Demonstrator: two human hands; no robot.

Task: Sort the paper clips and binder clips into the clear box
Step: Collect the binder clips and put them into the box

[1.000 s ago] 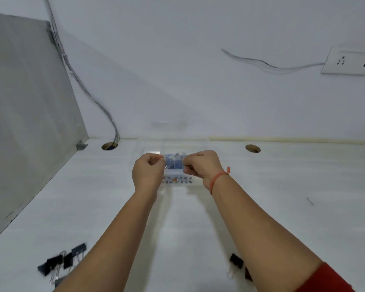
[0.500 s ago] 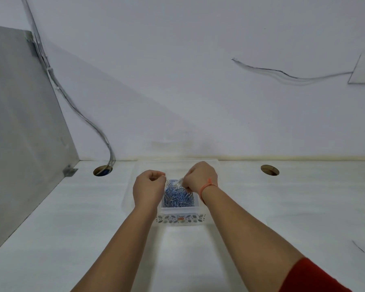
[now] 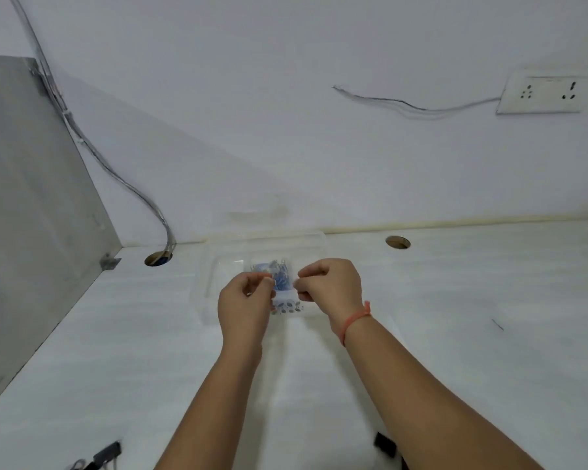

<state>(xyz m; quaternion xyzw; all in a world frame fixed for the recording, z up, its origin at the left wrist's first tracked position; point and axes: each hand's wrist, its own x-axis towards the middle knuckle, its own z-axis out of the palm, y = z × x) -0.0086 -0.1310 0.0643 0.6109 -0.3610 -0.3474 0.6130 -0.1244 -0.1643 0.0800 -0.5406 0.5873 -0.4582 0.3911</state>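
A clear box [image 3: 207, 266] sits on the white table near the back wall. A small patterned strip [image 3: 287, 308] shows at its front. Above it is a small clear packet of blue paper clips [image 3: 280, 278]. My left hand [image 3: 243, 301] pinches the packet's left edge and my right hand [image 3: 331, 288] pinches its right edge. Black binder clips [image 3: 104, 452] lie at the bottom left of the view, and another black binder clip [image 3: 384, 444] lies by my right forearm at the bottom.
A grey metal panel [image 3: 31, 215] walls off the left side. Cable holes [image 3: 158, 258] [image 3: 398, 242] pierce the table near the wall, and a cable drops into the left hole. A wall socket [image 3: 543, 95] is at the upper right.
My hands have drawn slightly apart on the packet of paper clips. The view has tilted down, so the binder clips show again along the bottom edge.
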